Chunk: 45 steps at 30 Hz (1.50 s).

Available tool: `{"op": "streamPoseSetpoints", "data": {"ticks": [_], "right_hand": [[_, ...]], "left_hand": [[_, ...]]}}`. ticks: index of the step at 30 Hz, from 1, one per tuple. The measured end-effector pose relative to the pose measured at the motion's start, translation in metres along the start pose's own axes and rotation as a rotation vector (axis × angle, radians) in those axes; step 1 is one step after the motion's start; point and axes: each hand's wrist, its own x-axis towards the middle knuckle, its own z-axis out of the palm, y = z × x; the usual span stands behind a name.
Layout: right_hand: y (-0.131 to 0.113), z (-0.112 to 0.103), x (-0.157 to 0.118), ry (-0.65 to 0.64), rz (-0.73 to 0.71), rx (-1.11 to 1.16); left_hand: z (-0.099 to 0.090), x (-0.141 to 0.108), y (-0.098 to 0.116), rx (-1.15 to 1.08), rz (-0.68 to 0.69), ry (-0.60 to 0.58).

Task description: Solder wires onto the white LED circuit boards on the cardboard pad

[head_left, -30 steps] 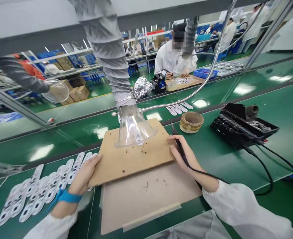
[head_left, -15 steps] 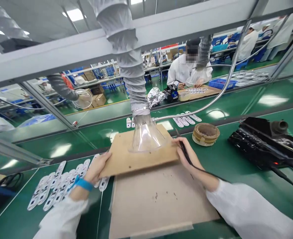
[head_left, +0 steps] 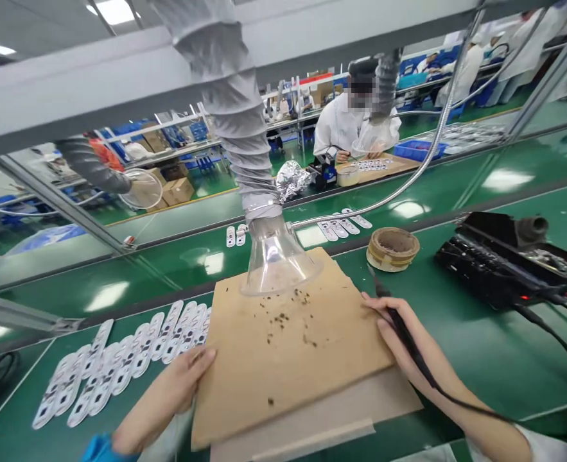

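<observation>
A brown board (head_left: pixel 244 372) with dark specks and burn marks lies over a second sheet (head_left: pixel 379 401) on the green bench. My left hand (head_left: pixel 182 378) grips the board's left edge, thumb on top. At the right edge my right hand (head_left: pixel 399 321) holds a black soldering iron (head_left: pixel 408 337), its tip pointing up and away, while the fingers touch the board. A clear extraction hood (head_left: pixel 280 260) hangs over the board's far part. White circuit strips (head_left: pixel 139 350) lie in rows left of the board.
A tape roll (head_left: pixel 393 249) and a black soldering station (head_left: pixel 509 260) stand at the right. More white strips (head_left: pixel 343 226) lie beyond the hood. A metal hose (head_left: pixel 427 163) curves overhead. Across the bench, a person in white (head_left: pixel 334 125) works beside a blue tray (head_left: pixel 418 149).
The board has come nearer and tipped down flatter, showing its speckled top and covering more of the sheet below. Both hands moved with it. The view has shifted slightly.
</observation>
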Motion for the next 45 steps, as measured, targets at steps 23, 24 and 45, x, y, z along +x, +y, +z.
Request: {"op": "streamPoseSetpoints", "data": {"ticks": [23, 24, 45], "right_hand": [[0.024, -0.228, 0.038, 0.985, 0.041, -0.042], [0.025, -0.232, 0.046, 0.953, 0.067, -0.064], [-0.002, -0.090, 0.059, 0.327, -0.303, -0.626]], "left_hand": [[0.074, 0.073, 0.052, 0.436, 0.642, -0.128], [0.078, 0.073, 0.057, 0.424, 0.660, -0.142], [0.107, 0.077, 0.072, 0.318, 0.837, -0.179]]}}
